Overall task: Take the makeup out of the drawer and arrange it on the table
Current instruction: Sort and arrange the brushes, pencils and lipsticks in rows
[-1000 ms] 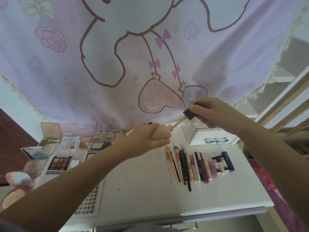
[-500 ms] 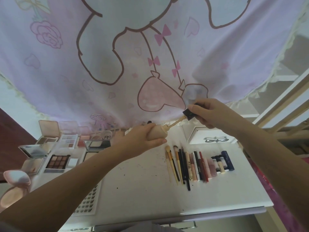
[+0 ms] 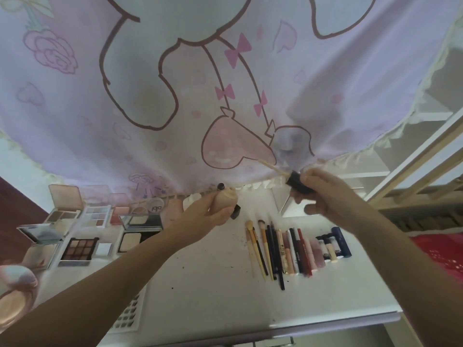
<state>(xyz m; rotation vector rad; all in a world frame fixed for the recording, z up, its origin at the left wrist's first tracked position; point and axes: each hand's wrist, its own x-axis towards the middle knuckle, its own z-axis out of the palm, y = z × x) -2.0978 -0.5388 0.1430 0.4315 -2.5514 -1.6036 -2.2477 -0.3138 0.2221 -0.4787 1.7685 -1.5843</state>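
Our left hand (image 3: 213, 212) grips the foundation bottle (image 3: 223, 201); our right hand (image 3: 318, 194) holds its cap (image 3: 295, 181), wand (image 3: 271, 167) angled beyond the fingers (image 3: 309, 177); brushes (image 3: 260, 242) lie below on the table (image 3: 213, 284).

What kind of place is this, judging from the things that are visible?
Probably a bedroom or dorm corner with a dressing table. A white table carries open eyeshadow palettes and a row of makeup brushes and pencils, and a pink cartoon-print curtain hangs behind it.
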